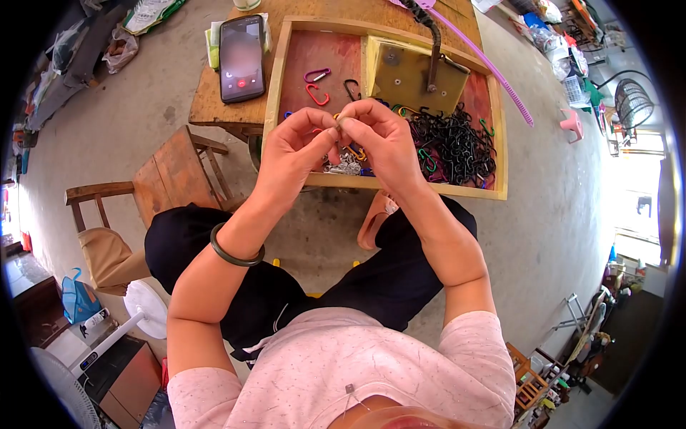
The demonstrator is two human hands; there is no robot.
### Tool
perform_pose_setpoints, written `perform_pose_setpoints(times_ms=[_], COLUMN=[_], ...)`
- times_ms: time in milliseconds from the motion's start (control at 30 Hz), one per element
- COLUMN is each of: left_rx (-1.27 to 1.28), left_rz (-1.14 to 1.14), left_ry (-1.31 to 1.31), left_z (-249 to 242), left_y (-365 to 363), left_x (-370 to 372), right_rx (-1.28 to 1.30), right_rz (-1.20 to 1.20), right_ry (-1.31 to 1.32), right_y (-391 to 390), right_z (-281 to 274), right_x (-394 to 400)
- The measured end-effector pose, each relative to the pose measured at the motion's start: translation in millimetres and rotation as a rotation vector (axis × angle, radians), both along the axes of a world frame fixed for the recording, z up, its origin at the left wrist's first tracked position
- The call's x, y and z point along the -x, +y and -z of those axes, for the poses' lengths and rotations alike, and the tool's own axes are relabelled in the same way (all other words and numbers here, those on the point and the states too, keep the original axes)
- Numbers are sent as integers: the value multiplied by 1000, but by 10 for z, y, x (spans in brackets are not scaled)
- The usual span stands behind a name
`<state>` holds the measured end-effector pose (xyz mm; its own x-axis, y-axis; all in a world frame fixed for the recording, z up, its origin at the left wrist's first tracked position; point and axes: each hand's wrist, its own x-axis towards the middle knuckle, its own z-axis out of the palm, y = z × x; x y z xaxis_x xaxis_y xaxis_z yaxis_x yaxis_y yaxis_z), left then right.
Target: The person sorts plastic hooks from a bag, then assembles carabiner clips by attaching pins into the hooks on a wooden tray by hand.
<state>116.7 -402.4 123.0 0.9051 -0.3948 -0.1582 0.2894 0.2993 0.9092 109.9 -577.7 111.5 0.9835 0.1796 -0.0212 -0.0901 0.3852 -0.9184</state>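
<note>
My left hand [294, 143] and my right hand [382, 141] meet over the front of a shallow wooden tray [274, 89], thumbs and forefingers pinched together. Between their fingertips is something small, mostly covered, and I cannot tell what it is. Just beyond them lie a purple carabiner [317, 75], a red carabiner hook [317, 94] and a black one [351, 89]. Small silver metal pieces [344, 166] are gathered below my hands. Right of my right hand spreads a heap of black carabiner hooks [457, 146], with a few green ones among them.
A yellowish metal plate [411, 75] with an upright lever [434, 68] stands at the tray's back. A phone [242, 58] rests on the wooden table [204, 100] at left. A purple strap [493, 68] crosses the tray's right corner. A wooden chair [168, 175] stands left of my knees.
</note>
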Motion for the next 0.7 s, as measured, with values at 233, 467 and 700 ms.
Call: perform_pose_setpoints(times_ms=[233,467,700], left_rx=[-84,-611,-687], left_rz=[-146,-288,-274], left_ry=[-152,-858,-1194], left_z=[83,-64,-28], left_y=[-42,-9,36], left_x=[26,88,55], right_rx=[295,462,467], right_rz=[104,-9,-115], right_ry=[-93,-84,-54], right_y=[20,-160,-198], right_z=[-86,-173,-177], right_x=[38,44,59])
